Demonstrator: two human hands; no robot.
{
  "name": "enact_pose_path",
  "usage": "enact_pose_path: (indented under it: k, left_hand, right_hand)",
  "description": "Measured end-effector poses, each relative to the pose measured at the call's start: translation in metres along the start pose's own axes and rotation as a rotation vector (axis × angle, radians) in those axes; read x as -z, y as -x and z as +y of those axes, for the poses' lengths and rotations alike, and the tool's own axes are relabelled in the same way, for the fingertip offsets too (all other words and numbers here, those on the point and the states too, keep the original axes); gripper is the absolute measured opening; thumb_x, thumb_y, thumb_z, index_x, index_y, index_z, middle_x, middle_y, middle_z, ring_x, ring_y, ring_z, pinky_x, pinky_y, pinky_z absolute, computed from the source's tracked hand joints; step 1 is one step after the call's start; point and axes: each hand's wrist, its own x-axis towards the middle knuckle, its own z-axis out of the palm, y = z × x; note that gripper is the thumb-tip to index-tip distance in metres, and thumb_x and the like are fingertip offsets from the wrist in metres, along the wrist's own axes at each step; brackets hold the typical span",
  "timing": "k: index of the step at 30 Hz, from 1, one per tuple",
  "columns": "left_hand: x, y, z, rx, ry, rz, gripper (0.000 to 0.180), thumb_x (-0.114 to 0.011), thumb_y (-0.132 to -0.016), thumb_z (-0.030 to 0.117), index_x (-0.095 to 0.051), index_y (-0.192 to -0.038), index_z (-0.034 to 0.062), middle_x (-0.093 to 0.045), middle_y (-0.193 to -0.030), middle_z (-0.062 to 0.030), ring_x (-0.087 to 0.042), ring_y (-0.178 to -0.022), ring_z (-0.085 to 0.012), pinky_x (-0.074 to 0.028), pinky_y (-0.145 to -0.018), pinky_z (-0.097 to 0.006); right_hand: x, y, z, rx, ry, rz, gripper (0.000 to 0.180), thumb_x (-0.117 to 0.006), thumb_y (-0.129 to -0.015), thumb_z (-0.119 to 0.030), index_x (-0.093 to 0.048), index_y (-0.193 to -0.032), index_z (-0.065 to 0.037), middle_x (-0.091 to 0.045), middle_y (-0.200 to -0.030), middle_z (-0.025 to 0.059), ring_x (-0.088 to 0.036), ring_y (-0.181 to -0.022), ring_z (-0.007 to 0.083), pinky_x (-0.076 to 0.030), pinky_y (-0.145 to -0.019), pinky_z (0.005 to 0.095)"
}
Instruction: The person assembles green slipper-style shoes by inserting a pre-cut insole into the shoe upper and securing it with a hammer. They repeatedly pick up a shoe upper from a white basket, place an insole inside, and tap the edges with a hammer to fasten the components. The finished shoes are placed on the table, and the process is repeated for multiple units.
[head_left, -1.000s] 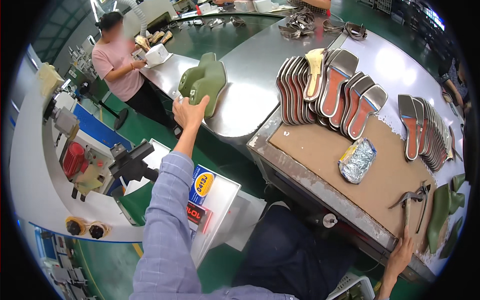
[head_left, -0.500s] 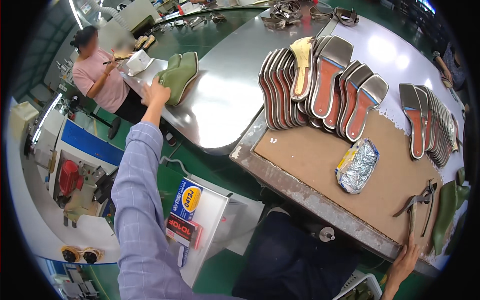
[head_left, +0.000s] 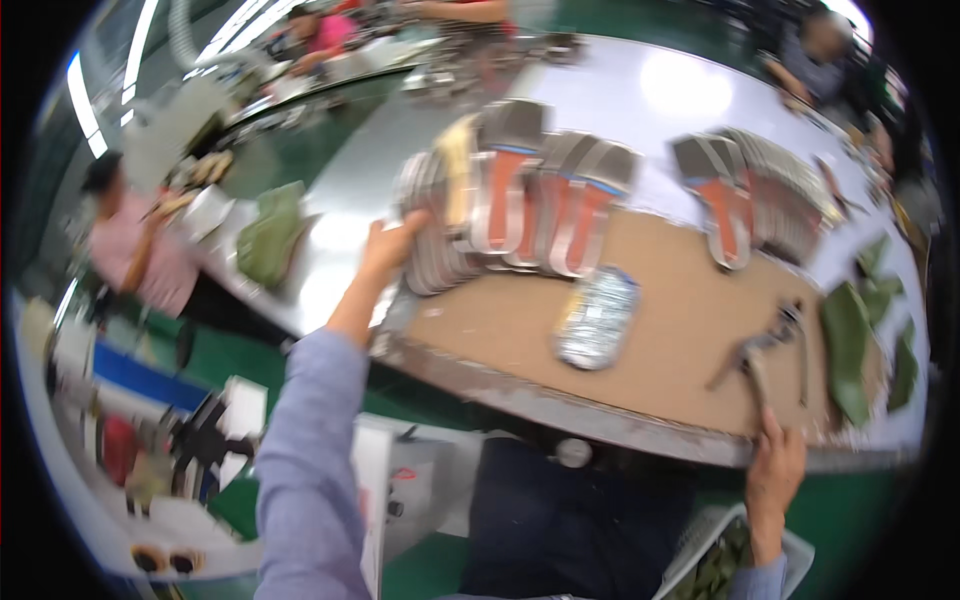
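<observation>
My left hand, smeared by motion, is beside the left end of a stack of shoe insoles with grey rims; whether it touches them is not clear. More insoles with reddish middles and dark toe ends lean together to its right. A pair of green shoes stands on the metal table to the left. At the table's front edge, my right hand is closed on the handle end of a hammer. The hammer lies beside a pair of pincers.
A clear tray of nails sits on the brown board. Another row of insoles stands at the right, with green shoe pieces nearer. A white basket is below. A person in pink works at the left.
My left hand has let go of the green shoes and moved right to the insole stack. The view has turned, shifting the table leftward. My right hand stays at the hammer handle.
</observation>
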Motion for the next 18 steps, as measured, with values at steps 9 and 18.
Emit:
enact_pose_path:
  k: [9,18]
  left_hand:
    - [0.042,-0.084,-0.106,-0.349,-0.175,0.358,0.042,-0.043,-0.098,0.028,-0.052,-0.112,-0.0105,-0.062,-0.099,-0.0215,-0.060,-0.089,-0.0326,-0.049,-0.082,-0.041]
    - [0.085,-0.074,-0.020,-0.517,0.235,0.404,0.051,-0.049,-0.104,0.044,-0.048,-0.137,0.0054,-0.063,-0.120,-0.0097,-0.059,-0.080,-0.0143,-0.051,-0.070,-0.030]
  right_hand:
    - [0.008,-0.031,0.017,-0.044,-0.212,0.113,0.043,-0.071,-0.084,-0.018,-0.061,-0.125,-0.015,-0.058,-0.106,0.0179,-0.057,-0.096,0.0367,-0.046,-0.081,0.0468]
    - [0.008,-0.074,0.162,-0.665,0.029,0.001,0.073,-0.067,-0.089,-0.048,-0.044,-0.144,-0.008,-0.057,-0.131,0.0224,-0.056,-0.119,0.0383,-0.038,-0.101,0.0524]
